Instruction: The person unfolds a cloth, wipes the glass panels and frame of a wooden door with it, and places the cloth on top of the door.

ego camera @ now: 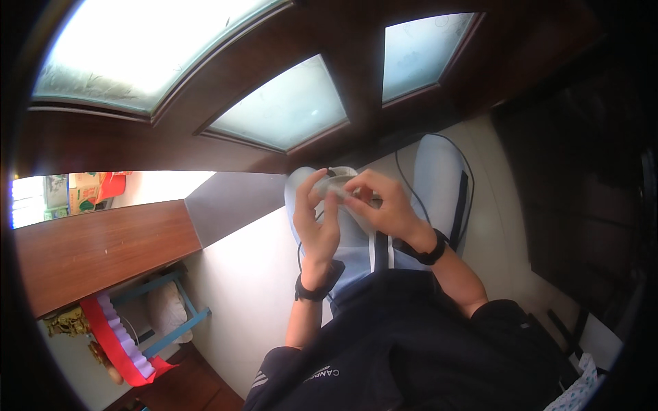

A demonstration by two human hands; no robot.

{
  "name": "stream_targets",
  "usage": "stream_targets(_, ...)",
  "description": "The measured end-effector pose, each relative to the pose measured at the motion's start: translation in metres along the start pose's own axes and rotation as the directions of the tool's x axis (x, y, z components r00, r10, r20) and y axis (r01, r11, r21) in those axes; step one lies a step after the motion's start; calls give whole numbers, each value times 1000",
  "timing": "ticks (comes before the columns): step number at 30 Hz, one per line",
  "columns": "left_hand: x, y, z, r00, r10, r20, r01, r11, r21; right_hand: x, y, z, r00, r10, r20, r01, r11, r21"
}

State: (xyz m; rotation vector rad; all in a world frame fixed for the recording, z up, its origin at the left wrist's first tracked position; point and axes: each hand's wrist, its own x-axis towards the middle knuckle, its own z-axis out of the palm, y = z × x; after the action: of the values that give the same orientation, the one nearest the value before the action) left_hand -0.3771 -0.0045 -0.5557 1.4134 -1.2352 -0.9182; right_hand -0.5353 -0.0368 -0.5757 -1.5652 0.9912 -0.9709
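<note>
Both hands meet above my knees, near the middle of the view. Between their fingertips is a small, pale, partly see-through item, too blurred to name. My left hand grips it from the left with thumb and fingers. From the right, my right hand pinches it with thumb and forefinger. Just beyond the fingers shows a whitish rounded thing, partly hidden by them; whether it belongs to the held item I cannot tell. A dark band sits on each wrist, and thin dark cables run near my legs.
Ahead rises a dark wooden door with frosted glass panes. At left are a brown wooden board, a blue metal frame and a red and lilac strip. Dark furniture stands at right on the pale floor.
</note>
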Motion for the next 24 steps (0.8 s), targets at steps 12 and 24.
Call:
stream_targets(12, -17, 39, -8, 954, -133, 270, 268, 782, -562, -6, 1, -4, 995, -85, 57, 60, 935, 350)
stream_targets(24, -7, 95, -33, 972, 182, 148, 17, 571, -821, 7, 14, -11, 977, 59, 206, -42, 995, -85)
